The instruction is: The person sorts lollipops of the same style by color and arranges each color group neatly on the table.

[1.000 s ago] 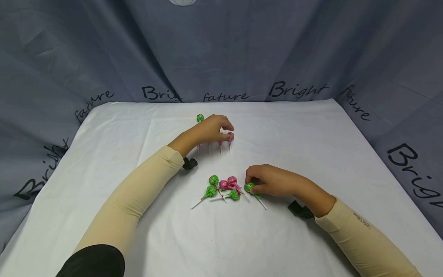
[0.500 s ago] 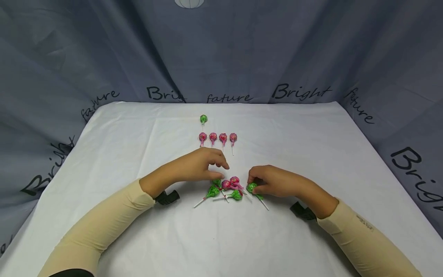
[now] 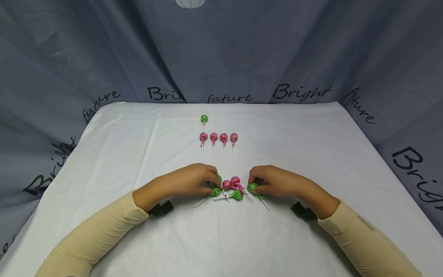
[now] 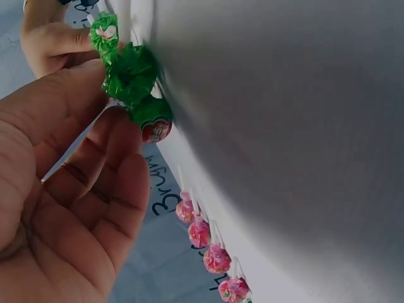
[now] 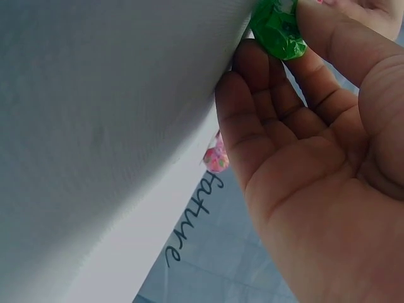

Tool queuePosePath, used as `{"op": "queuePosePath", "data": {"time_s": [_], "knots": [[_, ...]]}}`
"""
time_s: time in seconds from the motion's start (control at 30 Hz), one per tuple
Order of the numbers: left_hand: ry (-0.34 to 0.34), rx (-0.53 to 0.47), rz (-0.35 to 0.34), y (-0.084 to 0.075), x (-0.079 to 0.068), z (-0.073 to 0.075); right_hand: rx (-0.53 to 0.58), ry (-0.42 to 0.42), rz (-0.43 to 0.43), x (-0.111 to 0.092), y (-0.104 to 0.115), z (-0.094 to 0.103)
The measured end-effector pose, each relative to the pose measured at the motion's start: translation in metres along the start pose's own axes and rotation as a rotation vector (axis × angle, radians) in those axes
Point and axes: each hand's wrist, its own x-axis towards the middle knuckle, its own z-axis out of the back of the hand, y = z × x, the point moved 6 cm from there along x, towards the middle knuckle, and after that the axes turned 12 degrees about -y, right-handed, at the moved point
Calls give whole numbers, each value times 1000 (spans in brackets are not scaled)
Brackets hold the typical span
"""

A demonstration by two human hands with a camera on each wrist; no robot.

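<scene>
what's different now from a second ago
The left hand has moved from the rightmost pink lollipop back toward the person and slightly left; its thumb and fingers are now at a green lollipop, though whether they grip it is unclear. Unchanged: the right hand pinches another green lollipop, and the four pink lollipops stay in their row.

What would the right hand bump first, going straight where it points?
Likely the nearest pink lollipop, just past the green lollipop the right hand pinches, though depth is hard to judge.

Free cloth (image 3: pixel 294 138) right of the pink lollipop row (image 3: pixel 223 137), lollipop pile (image 3: pixel 237 194) blocking passage between left and right fingers (image 3: pixel 255 174)
</scene>
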Motion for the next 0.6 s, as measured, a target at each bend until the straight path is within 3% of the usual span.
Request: {"op": "queuePosePath", "data": {"time_s": [0.27, 0.6], "knots": [[-12, -11, -21, 1, 0, -5, -8, 0, 20, 1, 1, 0], [-28, -70, 65, 4, -1, -3, -10, 10, 22, 3, 4, 3]]}}
